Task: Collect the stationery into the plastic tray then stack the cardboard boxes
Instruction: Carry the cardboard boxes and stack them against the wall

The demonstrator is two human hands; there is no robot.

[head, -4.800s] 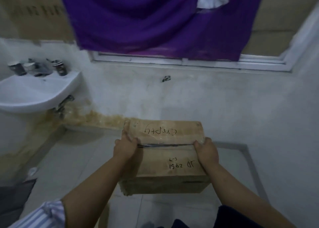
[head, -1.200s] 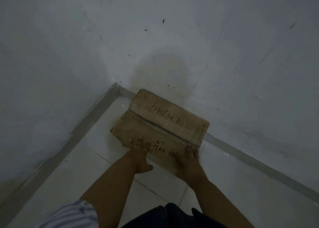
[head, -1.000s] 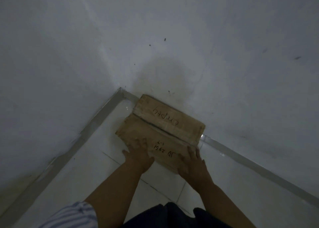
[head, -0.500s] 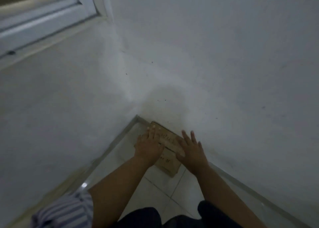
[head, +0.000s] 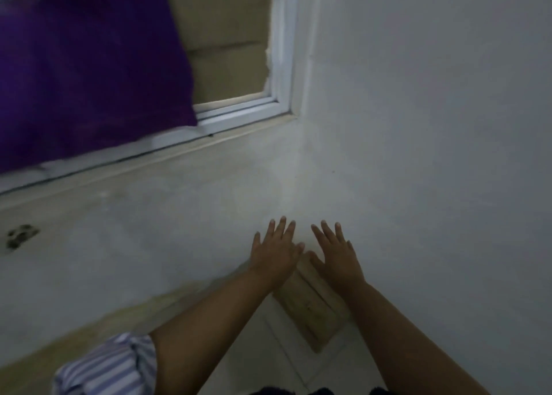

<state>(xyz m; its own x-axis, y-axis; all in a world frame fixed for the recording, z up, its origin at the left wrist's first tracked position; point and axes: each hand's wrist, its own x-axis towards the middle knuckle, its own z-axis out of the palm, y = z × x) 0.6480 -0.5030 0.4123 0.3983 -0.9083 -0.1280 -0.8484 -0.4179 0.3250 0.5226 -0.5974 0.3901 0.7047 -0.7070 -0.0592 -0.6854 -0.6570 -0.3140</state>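
Observation:
A brown cardboard box sits on the white tiled floor, pushed into the corner where two walls meet. My left hand and my right hand hover above it with fingers spread and hold nothing. Both arms cover the box's far end. No plastic tray and no stationery are in view.
A white-framed window with a purple cloth hanging over it fills the upper left. The white wall rises at the right, and a stained wall runs along the left. Pale floor tiles lie in front of the box.
The box went from being carried to resting in the floor corner. My hands pushed it in, then lifted off it. The view has swung upward toward the window.

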